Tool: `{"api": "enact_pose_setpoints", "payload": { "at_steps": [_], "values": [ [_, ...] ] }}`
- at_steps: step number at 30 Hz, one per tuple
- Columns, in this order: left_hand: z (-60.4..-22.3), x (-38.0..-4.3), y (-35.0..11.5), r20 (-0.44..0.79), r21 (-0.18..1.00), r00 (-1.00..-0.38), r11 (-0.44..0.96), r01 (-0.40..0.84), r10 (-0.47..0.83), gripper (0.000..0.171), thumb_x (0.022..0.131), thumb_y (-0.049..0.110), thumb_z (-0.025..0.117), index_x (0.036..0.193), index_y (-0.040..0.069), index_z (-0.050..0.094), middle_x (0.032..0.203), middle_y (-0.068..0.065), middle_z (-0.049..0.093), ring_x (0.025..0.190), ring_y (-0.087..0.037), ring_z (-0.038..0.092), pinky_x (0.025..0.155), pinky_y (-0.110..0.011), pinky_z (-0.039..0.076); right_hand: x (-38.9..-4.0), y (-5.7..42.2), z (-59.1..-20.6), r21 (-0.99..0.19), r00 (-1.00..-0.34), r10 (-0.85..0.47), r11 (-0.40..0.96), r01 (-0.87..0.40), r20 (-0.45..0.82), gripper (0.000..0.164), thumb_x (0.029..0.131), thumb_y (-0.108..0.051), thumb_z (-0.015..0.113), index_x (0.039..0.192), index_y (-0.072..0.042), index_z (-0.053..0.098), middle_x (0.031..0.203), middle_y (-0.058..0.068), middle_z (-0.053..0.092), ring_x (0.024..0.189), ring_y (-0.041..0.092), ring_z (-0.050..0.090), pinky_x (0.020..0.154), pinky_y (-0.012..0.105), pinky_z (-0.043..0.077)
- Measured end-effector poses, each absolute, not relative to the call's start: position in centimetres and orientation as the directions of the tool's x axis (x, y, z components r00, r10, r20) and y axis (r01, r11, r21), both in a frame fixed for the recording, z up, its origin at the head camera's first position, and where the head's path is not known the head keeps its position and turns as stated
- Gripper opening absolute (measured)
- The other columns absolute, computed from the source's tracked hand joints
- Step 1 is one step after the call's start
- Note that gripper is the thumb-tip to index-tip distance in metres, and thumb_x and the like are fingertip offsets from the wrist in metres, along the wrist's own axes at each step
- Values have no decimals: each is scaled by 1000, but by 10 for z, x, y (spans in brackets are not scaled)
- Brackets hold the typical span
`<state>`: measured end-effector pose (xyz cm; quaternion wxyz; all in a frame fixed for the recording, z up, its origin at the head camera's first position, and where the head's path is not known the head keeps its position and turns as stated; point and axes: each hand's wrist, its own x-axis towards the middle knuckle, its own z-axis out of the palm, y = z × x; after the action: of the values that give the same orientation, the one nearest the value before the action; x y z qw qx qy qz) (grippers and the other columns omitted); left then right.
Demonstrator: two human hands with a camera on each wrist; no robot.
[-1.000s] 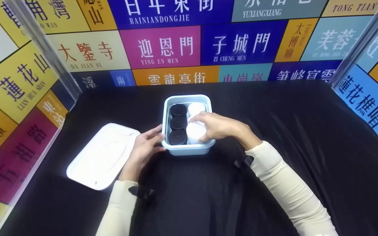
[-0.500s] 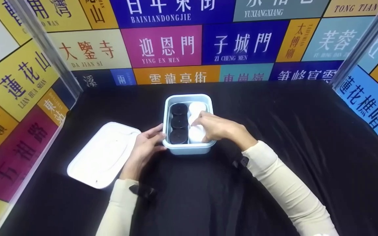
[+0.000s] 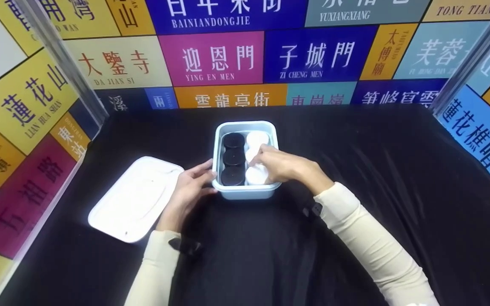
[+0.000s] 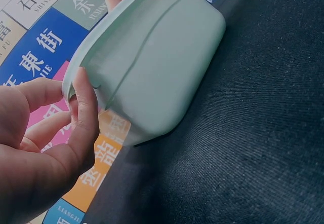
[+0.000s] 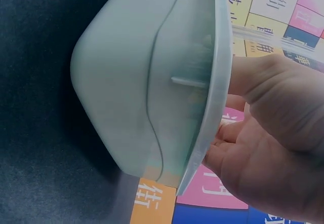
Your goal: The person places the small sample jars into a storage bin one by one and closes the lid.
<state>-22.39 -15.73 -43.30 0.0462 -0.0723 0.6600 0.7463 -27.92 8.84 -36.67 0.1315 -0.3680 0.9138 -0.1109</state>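
Observation:
A pale blue-green plastic box [image 3: 247, 193] sits on the black cloth, with black round-topped cylinders [image 3: 233, 175] in its left row and white ones in its right row. My right hand [image 3: 285, 165] reaches over the box's right rim from above, fingers bent around the nearest white cylinder [image 3: 255, 175], which stands low in the box. The fingertips are partly hidden behind the rim in the right wrist view. On the other side, my left hand [image 3: 189, 187] holds the left rim near its front corner; in the left wrist view its thumb [image 4: 86, 112] lies against the outer wall.
To the left lies a white lid [image 3: 132, 199], flat on the black cloth [image 3: 245, 255], close beside my left hand. Panels with coloured signs [image 3: 211, 59] rise behind and at both sides. Clear corner posts [image 3: 70, 72] stand at the back.
The nearest white cylinder has gone down into the box with my right hand, which still grips it. My left hand stays at the rim.

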Motion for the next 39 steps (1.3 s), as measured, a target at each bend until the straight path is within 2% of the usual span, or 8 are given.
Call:
{"api": "enact_pose_setpoints", "payload": {
  "at_steps": [8, 13, 20, 25, 29, 34, 36, 39],
  "values": [
    [-432, -226, -157, -161, 979, -987, -128, -158, -16, 53, 94, 1, 63, 145, 1, 50, 116, -17, 63, 85, -14, 66, 64, -25, 62, -280, 93, -360, -325, -670, -716, 692, -644, -196, 58, 78, -1, 79, 134, -8, 64, 124, 19, 55, 109, 27, 47, 102, 40, 48],
    [-428, -225, -159, -170, 982, -985, -91, -168, -20, 50, 94, 4, 65, 143, 3, 54, 112, -15, 65, 83, -14, 66, 64, -25, 62, -278, 99, -364, -410, -648, -758, 615, -673, -74, 47, 83, -6, 77, 129, -7, 67, 127, 18, 60, 116, 31, 53, 108, 43, 47],
    [-423, -222, -167, -166, 986, -986, 7, -166, -20, 43, 96, 8, 64, 138, 0, 57, 114, -18, 67, 80, -13, 68, 62, -26, 62, -255, 90, -368, -676, -745, -617, 438, -592, 253, 30, 94, -12, 67, 123, -4, 70, 121, 16, 67, 112, 31, 65, 101, 46, 55],
    [-415, -222, -183, -175, 981, -984, 88, -175, -6, 42, 101, 10, 56, 140, -4, 54, 122, -24, 63, 78, -12, 68, 66, -26, 64, -231, 75, -366, -825, -814, -506, 302, -477, 285, 31, 96, -14, 65, 126, -6, 68, 125, 11, 68, 106, 26, 70, 89, 38, 61],
    [-404, -222, -207, -153, 965, -988, 217, -148, 6, 43, 104, 12, 51, 142, -7, 50, 125, -29, 61, 83, -14, 70, 71, -28, 65, -215, 61, -366, -899, -830, -508, 216, -382, 231, 39, 97, -14, 65, 134, -4, 62, 133, 14, 65, 112, 29, 68, 88, 34, 59],
    [-385, -219, -247, -76, 865, -997, 495, -80, -28, 45, 105, 22, 50, 139, -7, 54, 124, -31, 65, 94, -23, 73, 77, -29, 64, -199, 44, -363, -951, -823, -538, 113, -288, 185, 47, 96, -9, 65, 141, 0, 54, 139, 19, 60, 126, 31, 61, 102, 37, 56],
    [-379, -216, -262, -24, 776, -999, 629, -47, -44, 46, 105, 27, 50, 137, -5, 57, 126, -28, 66, 101, -30, 72, 84, -34, 63, -192, 36, -361, -978, -815, -560, 41, -207, 149, 49, 97, -7, 63, 143, 2, 49, 141, 22, 57, 128, 32, 60, 103, 40, 56],
    [-371, -214, -284, 41, 628, -999, 778, 19, -8, 47, 104, 30, 52, 137, -2, 58, 132, -27, 62, 115, -43, 65, 98, -50, 55, -184, 23, -364, -997, -793, -605, -60, -50, 76, 51, 100, -8, 58, 147, 2, 43, 144, 24, 53, 131, 34, 57, 103, 44, 56]
  ]
}}
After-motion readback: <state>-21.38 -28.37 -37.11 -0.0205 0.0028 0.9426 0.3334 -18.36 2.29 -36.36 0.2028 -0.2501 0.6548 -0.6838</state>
